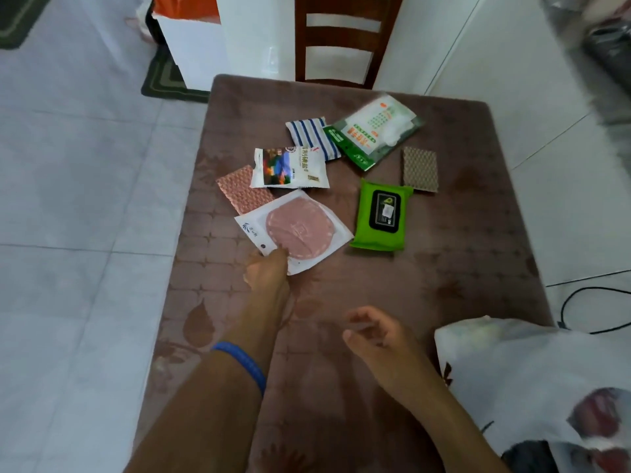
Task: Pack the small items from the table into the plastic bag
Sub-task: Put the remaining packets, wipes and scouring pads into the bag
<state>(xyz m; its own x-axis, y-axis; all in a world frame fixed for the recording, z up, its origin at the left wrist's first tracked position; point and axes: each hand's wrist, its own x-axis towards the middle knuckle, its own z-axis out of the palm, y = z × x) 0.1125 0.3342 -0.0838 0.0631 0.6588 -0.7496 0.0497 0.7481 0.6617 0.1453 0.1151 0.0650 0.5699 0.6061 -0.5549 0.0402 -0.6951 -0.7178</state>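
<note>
Several small packets lie on the brown table (461, 268). My left hand (268, 273) pinches the near corner of a white packet with a pink round pad (300, 228). My right hand (379, 334) hovers above the table with fingers apart, holding nothing. Behind the pad packet lie a pink textured sachet (240, 192), a white salt packet (290, 167) and a blue-striped pouch (312, 136). A green-and-clear packet (374, 131), a brown textured sachet (420, 169) and a green wipes pack (380, 216) lie to the right. The white printed plastic bag (532, 373) sits at the near right corner.
A wooden chair (343, 39) stands at the table's far edge. White tiled floor surrounds the table, with a dark mat (164, 76) at far left and a black cable (587, 308) on the right.
</note>
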